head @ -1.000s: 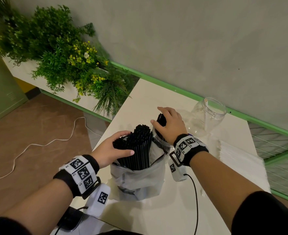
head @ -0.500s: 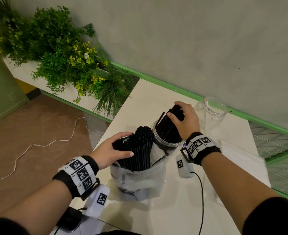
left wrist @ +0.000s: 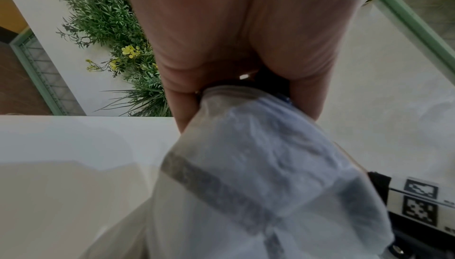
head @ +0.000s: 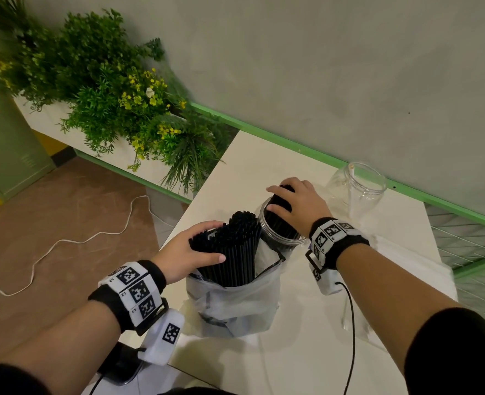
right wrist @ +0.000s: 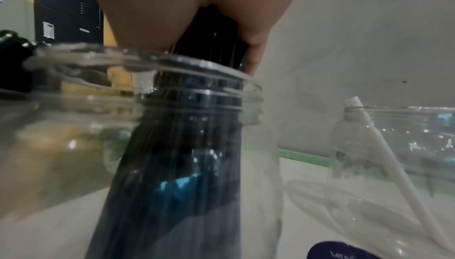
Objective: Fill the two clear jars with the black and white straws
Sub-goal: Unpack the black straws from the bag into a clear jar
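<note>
head view: a bunch of black straws [head: 281,212] is gripped near its top by the right hand [head: 298,205], fingers curled round it, lower ends already inside the near clear jar [head: 267,223] on the desk [head: 306,323]. the left hand [head: 190,252] is wrapped round the remaining black straws [head: 232,252] standing in a clear plastic bag [head: 235,306] just beside that jar. the second clear jar [head: 358,192] is seen farther back near the wall, with one white straw [head: 351,168] in it; a white stack is seen at the right desk edge, likely the white straws, blurred. risk judged: the jar is not steadied by either hand, so a sideways push from the bunch could tip it or shove it toward the bag. left wrist view: the bag [left wrist: 258,166] is seen close under the palm, fingers closed on its neck and the straws; if that grip is loosened the bag may slump and straws may fan out over the desk. right wrist view: the bunch [right wrist: 187,146] is seen passing through the jar mouth [right wrist: 138,65], leaning; a few straws could catch on the rim and spill outside when released. the far jar [right wrist: 406,146] stands near, so it could be knocked.
</note>
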`<act>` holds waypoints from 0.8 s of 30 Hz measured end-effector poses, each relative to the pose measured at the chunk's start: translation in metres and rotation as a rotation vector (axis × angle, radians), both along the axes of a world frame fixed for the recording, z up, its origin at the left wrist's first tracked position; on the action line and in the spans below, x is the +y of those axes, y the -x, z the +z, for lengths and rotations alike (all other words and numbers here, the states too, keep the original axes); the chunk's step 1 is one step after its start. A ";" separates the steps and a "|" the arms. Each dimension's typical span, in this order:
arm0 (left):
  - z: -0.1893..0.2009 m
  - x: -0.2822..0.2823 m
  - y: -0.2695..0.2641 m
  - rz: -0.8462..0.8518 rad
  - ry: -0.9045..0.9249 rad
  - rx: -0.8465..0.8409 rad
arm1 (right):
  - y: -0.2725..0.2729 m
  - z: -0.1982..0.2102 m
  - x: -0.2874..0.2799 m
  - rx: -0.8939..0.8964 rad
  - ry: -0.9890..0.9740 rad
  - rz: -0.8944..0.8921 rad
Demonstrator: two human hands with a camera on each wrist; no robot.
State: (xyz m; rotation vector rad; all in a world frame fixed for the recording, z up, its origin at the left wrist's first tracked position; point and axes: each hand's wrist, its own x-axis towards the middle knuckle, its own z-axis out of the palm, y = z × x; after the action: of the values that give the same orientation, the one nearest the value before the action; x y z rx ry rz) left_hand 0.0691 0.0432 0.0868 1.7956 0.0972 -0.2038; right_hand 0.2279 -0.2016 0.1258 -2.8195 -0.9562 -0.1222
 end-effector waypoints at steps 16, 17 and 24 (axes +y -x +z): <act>0.001 -0.006 0.001 -0.016 0.072 -0.007 | 0.082 0.015 -0.005 0.139 -0.500 -0.060; 0.001 -0.006 0.001 -0.014 0.080 -0.009 | 0.098 0.006 -0.006 0.134 -0.541 -0.072; -0.001 -0.011 0.008 0.015 0.139 -0.002 | 0.149 -0.051 -0.006 0.411 -0.610 -0.181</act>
State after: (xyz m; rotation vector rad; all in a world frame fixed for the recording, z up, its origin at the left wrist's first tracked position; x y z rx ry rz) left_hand 0.0615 0.0326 0.0857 1.6561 0.0928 -0.1928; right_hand 0.0788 -0.2072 0.0750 -2.2309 -0.4651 0.1224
